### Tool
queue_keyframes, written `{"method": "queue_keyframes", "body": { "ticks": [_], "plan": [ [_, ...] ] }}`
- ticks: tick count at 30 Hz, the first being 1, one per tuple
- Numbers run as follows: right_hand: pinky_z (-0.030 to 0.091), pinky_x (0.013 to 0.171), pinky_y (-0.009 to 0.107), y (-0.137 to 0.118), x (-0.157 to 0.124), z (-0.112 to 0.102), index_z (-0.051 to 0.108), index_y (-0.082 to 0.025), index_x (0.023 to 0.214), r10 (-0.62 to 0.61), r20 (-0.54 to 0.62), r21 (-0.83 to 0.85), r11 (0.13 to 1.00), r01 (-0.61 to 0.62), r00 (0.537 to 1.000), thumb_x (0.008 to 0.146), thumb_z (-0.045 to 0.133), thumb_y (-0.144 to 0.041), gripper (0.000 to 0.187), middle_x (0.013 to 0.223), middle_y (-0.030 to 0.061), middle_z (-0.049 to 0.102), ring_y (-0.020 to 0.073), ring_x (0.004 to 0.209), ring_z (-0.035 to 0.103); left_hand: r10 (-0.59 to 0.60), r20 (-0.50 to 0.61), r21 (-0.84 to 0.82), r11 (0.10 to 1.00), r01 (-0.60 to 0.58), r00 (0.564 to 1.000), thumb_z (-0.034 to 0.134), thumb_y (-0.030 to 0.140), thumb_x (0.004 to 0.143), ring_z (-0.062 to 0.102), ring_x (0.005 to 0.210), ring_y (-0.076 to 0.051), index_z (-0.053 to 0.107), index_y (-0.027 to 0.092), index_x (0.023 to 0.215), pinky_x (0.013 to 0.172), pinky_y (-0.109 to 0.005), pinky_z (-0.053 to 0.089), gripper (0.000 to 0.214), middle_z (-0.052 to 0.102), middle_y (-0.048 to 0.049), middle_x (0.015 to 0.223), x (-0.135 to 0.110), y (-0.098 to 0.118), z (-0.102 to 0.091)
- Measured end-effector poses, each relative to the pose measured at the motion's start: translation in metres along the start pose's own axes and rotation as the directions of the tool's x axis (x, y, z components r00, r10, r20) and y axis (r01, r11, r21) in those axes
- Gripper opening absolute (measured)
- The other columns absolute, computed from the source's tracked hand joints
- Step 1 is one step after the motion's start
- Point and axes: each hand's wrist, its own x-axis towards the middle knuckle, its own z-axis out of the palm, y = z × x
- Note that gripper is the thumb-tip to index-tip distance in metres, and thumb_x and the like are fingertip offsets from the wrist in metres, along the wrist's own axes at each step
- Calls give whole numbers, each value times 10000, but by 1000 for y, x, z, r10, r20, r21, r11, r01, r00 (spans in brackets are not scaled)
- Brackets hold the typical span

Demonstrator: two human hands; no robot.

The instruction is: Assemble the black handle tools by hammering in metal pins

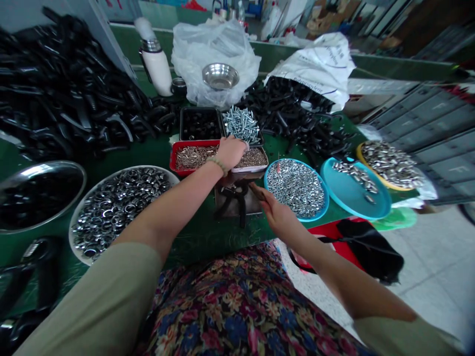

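My left hand reaches forward with its fingers curled down over the white tray of small brownish parts, beside the red tray of small pins; what it grips is hidden. My right hand rests at a small metal jig holding a black handle part, fingers pinched on a thin brown piece near the jig's right side. The blue dish of silver nuts lies just right of that hand.
Piles of black handles fill the left and back right. A white bowl of metal rings, a black tray, a tray of screws, a teal dish and a yellow dish surround the jig.
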Motion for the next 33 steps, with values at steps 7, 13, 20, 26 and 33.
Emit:
{"method": "queue_keyframes", "body": {
  "ticks": [7, 13, 20, 26, 33],
  "plan": [
    [523, 623, 366, 35, -15, -16, 461, -144, 1338, 167, -367, 166, 980, -112, 915, 953, 346, -420, 488, 889, 141, 707, 246, 700, 675, 26, 64, 65, 997, -30, 998, 518, 142, 831, 572, 1005, -306, 680, 122, 770, 907, -483, 353, 174, 695, -159, 927, 30, 10, 28],
    [518, 636, 361, 52, -12, -8, 457, -123, 1336, 228, -356, 238, 960, -148, 906, 953, 342, -423, 500, 880, 134, 697, 235, 704, 663, -28, 11, -75, 997, 29, 1000, 433, 180, 895, 630, 874, -212, 641, 108, 1027, 819, -342, 448, 256, 698, -128, 939, 27, 7, 17],
    [524, 738, 390, 46, -10, 2, 510, -175, 1285, 165, -326, 243, 966, -87, 931, 946, 373, -397, 427, 1029, 138, 697, 264, 840, 676, -108, 8, -632, 770, 89, 994, 525, 231, 878, 644, 892, -166, 679, 167, 917, 913, -302, 474, 171, 718, -24, 937, -67, 22, 9],
    [523, 761, 409, 39, -8, 6, 507, -182, 1265, 104, -292, 248, 968, -30, 951, 953, 370, -382, 395, 1029, 128, 698, 265, 860, 672, -181, 25, -611, 775, 158, 983, 539, 252, 894, 637, 974, -176, 666, 198, 1010, 943, -305, 473, 180, 710, -21, 1028, -123, 30, 30],
    [522, 729, 368, 31, -11, 3, 500, -196, 1268, 109, -273, 271, 962, -32, 956, 959, 374, -377, 380, 1019, 109, 699, 250, 853, 673, -26, -55, -255, 967, 11, 998, 442, 307, 947, 583, 920, -180, 660, 186, 990, 896, -314, 478, 253, 595, -67, 1004, -127, 27, 46]
  ]
}}
